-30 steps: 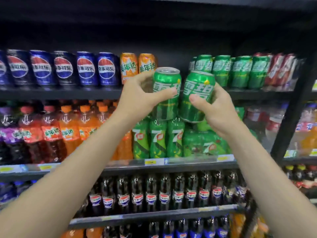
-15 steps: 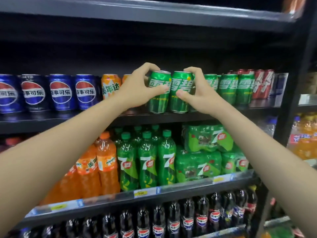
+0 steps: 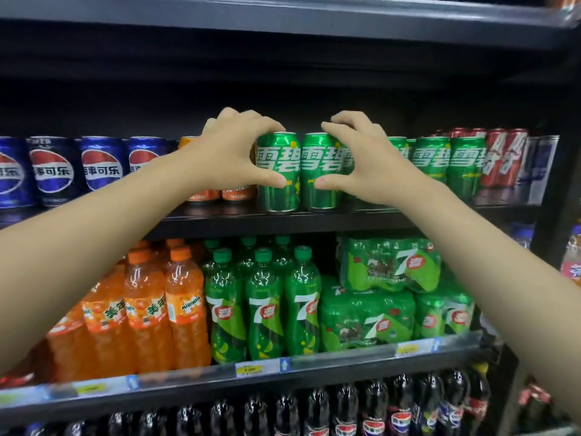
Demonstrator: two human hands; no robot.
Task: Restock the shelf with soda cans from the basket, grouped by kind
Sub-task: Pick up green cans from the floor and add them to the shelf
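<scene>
Two green cans (image 3: 300,171) upright on shelf (image 3: 283,220); each hand grips one (labels outward).

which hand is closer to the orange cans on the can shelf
Left. The left hand grips a green can directly in front of the orange cans, partly hiding them. The right hand grips the neighbouring green can, farther right, beyond both.

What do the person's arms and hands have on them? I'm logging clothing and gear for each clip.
Nothing visible: the left hand and right hand are bare, with no gloves, rings or watch, and both forearms are uncovered to the frame's edge, no sleeves in view.
</scene>
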